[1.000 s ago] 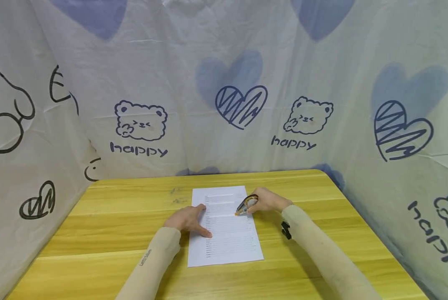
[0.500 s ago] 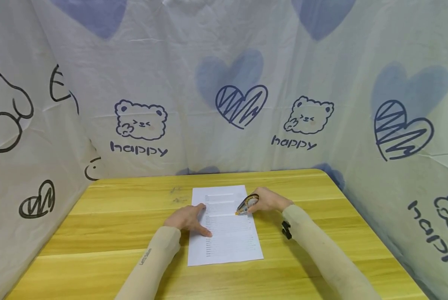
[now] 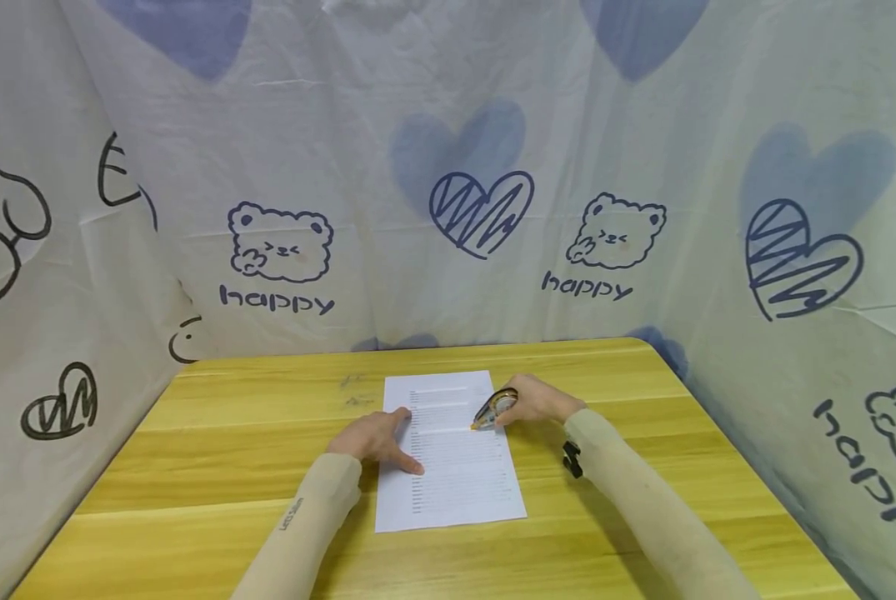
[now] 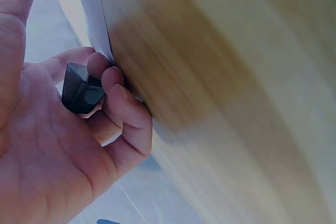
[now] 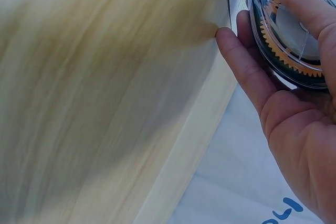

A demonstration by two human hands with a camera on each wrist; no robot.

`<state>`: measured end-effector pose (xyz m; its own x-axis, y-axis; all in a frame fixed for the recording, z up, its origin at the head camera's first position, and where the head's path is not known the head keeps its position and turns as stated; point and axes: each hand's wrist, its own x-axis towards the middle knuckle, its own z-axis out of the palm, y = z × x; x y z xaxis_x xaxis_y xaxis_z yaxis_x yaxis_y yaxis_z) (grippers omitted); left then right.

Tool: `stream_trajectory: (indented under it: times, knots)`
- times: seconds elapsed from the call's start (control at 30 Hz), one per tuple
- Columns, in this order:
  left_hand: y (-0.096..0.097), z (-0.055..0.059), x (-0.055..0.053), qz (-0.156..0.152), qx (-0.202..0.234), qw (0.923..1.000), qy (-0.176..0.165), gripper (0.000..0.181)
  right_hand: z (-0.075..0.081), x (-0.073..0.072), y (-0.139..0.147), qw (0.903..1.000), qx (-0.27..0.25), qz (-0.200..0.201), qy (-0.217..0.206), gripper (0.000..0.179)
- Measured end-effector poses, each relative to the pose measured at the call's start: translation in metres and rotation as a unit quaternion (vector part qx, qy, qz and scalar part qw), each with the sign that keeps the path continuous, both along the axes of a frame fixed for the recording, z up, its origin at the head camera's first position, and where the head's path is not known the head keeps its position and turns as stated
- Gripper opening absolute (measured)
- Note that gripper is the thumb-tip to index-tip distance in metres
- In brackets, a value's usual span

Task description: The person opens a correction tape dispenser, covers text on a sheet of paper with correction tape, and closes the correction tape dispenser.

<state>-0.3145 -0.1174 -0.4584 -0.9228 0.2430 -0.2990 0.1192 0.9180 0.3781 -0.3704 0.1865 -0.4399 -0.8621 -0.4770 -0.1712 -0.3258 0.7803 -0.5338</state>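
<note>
— Your left grip (image 3: 367, 437)?
— It is holding a black cap (image 4: 84, 90) and touching the paper (image 3: 458, 496) lying on the surface (image 3: 192, 492).
— Your right grip (image 3: 535, 400)?
— It is holding the correction tape (image 3: 495, 407), its tip (image 3: 474, 427) meeting the paper's right half.

The paper (image 3: 463, 492) is white with dark print. The tape dispenser (image 3: 496, 406) is clear and black, its gear (image 5: 274, 50) orange; the small block (image 4: 82, 92) is black. The table (image 3: 215, 467) has yellow wood grain.
</note>
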Motion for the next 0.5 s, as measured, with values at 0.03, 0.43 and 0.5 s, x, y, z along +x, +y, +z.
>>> stream_trajectory:
  times: [0.03, 0.43, 0.5]
  knots:
    - [-0.0004, 0.0002, -0.0002, 0.0, 0.0, 1.0, 0.0, 0.111, -0.0001, -0.0003, -0.0002, 1.0, 0.002, 0.0, 0.0, 0.018]
    - [-0.0037, 0.0015, -0.0032, 0.001, 0.003, 1.0, -0.004, 0.111, 0.0006, -0.0023, -0.0033, 1.0, -0.001, -0.002, 0.002, 0.017]
    - [-0.0037, 0.0019, -0.0035, 0.003, 0.004, 1.0, -0.005, 0.111, 0.0005, -0.0016, -0.0033, 1.0, -0.008, -0.005, -0.002, 0.017]
